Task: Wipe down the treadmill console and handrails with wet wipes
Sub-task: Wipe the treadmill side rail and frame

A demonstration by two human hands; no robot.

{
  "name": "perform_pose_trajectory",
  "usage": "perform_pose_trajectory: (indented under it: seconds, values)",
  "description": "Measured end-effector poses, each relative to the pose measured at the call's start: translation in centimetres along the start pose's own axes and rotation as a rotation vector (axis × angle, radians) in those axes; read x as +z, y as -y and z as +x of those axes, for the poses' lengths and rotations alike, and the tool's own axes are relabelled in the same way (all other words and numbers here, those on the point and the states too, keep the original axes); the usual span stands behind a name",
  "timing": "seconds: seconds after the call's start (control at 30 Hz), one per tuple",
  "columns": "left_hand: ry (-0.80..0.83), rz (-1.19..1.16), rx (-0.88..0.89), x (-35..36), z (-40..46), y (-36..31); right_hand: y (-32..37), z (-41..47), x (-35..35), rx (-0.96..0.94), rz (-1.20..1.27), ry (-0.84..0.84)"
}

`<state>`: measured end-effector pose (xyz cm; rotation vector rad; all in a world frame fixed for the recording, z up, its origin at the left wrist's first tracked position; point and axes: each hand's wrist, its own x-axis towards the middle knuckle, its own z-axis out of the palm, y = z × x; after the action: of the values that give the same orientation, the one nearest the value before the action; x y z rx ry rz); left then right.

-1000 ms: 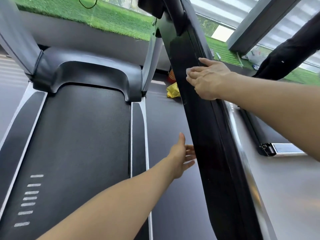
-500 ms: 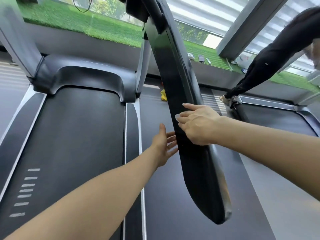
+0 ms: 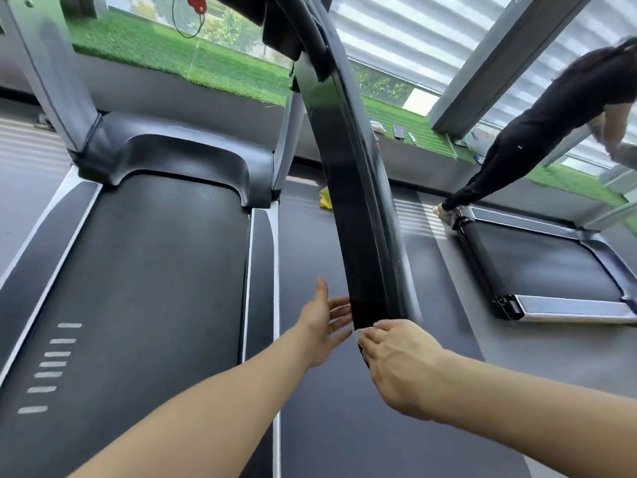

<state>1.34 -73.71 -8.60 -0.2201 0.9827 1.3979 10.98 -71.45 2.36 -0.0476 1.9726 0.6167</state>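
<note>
Right hand (image 3: 396, 367) sits at the near end of the black handrail (image 3: 358, 215), fingers curled over that end with a pale scrap of wipe (image 3: 358, 334) showing just under the fingertips; how much wipe is pinched cannot be told, since the hand covers most of it. Left hand (image 3: 322, 326) hovers beside the rail's inner face, fingers straight and spread, holding nothing; whether its fingertips touch the rail is unclear.

Risks from here, as I judge them:

1. The wipe is at the very tip of the rail, so 1 more pull toward the body could carry it off the end and let it drop toward the floor (image 3: 344, 426) between the machines.
2. The rail's underside and outer edge are hidden, so they may go unwiped if only the top face gets contact.
3. A small bunched wipe covers little surface, leaving streaks on glossy plastic.
4. The belt (image 3: 144, 288) underfoot is poor footing for leaning.

The console is out of view.
</note>
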Motion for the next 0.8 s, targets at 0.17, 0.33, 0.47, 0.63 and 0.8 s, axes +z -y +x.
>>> perform_pose_trajectory:
  seconds: [0.17,0.33,0.47,0.63,0.8]
  values:
    - [0.032,-0.036,-0.052,-0.7,0.8,-0.5,-3.7,2.8,-2.4,0.093,-0.014,0.034]
    - [0.082,-0.018,-0.131,-1.0,2.7,-1.1,-10.4,7.9,-5.5,0.247,-0.039,-0.036]
    - [0.087,0.005,-0.179,-1.0,4.0,-1.7,-14.6,11.3,-7.6,0.321,-0.056,-0.044]
    - [0.12,-0.02,-0.218,-1.4,5.0,-1.6,-17.8,14.7,-8.7,0.386,-0.078,-0.112]
    - [0.133,-0.051,-0.221,-2.2,5.0,-1.5,-15.9,14.4,-7.3,0.3,-0.066,-0.067]
